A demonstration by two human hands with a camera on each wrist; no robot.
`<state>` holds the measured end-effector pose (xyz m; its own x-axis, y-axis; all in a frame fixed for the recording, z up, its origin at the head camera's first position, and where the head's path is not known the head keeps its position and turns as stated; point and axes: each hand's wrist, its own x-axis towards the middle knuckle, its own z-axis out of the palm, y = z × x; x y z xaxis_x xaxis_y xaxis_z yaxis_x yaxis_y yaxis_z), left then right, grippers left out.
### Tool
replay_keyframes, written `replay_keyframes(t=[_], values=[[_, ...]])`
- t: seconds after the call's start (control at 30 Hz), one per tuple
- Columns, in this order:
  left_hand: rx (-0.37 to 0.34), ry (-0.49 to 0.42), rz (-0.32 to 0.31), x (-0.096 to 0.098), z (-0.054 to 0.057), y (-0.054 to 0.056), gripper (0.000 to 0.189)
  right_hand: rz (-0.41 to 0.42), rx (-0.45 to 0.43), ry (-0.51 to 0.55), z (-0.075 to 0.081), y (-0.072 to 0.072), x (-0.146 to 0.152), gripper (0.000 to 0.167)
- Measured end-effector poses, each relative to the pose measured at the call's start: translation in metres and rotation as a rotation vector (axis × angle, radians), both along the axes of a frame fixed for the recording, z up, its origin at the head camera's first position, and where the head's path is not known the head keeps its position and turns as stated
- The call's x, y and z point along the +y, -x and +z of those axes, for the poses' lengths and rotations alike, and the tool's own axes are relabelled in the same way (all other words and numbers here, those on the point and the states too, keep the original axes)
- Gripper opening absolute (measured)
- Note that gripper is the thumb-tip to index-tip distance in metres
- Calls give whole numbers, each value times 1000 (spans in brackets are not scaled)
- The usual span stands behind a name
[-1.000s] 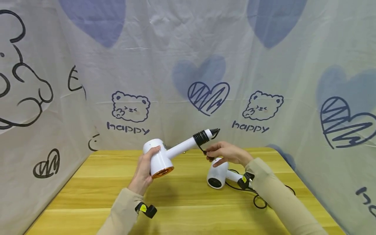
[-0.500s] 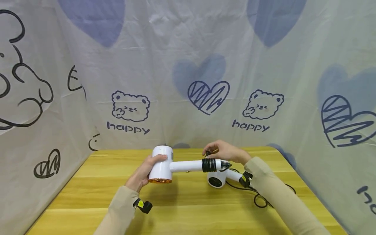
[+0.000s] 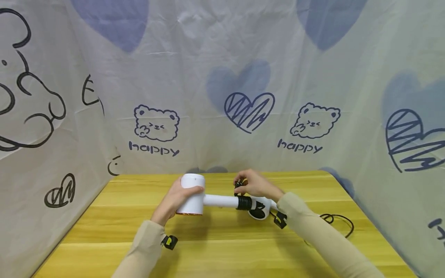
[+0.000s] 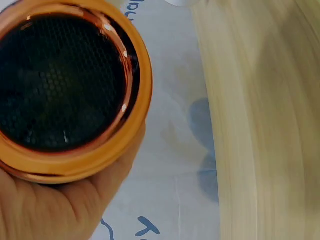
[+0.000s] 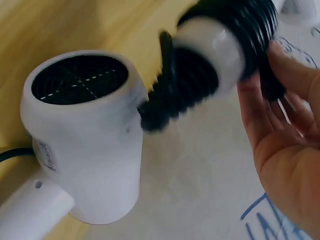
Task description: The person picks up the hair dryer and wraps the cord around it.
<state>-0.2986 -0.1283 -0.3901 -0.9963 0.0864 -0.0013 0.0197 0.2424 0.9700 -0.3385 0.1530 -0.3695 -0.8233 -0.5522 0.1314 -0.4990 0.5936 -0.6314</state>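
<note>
My left hand (image 3: 174, 202) grips the barrel of a white hair dryer (image 3: 192, 202) above the table, its handle pointing right. In the left wrist view the dryer's orange-ringed, dark mesh end (image 4: 60, 85) faces the camera. A black cord (image 3: 244, 203) is wound in tight coils round the handle's end. My right hand (image 3: 256, 183) is just above these coils, pinching the cord's black plug (image 5: 271, 82). A ribbed black cord guard (image 5: 190, 82) sticks out from the handle's tip. Behind it lies a second white hair dryer (image 5: 95, 155), partly covered by the first.
The wooden table (image 3: 222, 255) carries the second dryer and its loose black cord (image 3: 342, 220), looped at the right beside my sleeve. A printed cloth (image 3: 201, 88) hangs behind the table and along both sides.
The held dryer has come down from a tilt to nearly level, its handle now in front of the second dryer. My right hand has shifted slightly left, still with the plug, now above the coils.
</note>
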Motion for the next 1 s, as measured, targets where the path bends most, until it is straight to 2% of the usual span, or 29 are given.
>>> replay_keyframes(t=[0.17,0.3,0.5,0.73,0.87,1.0], values=[[-23,-12,73,-3,-5,3,72,-4,222,-128,-4,-3,-15,16],[-28,-30,97,-9,-11,5,74,13,260,-154,-11,-3,-23,16],[-60,-56,98,-21,-20,10,78,58,164,-131,-21,-5,-34,37],[-159,-77,72,-41,-32,18,89,45,101,-171,-34,-8,-47,72],[-210,-59,55,-51,-40,21,82,19,74,-171,-42,-10,-57,71],[-214,-14,37,-58,-47,24,73,-4,46,-173,-51,-12,-65,68]])
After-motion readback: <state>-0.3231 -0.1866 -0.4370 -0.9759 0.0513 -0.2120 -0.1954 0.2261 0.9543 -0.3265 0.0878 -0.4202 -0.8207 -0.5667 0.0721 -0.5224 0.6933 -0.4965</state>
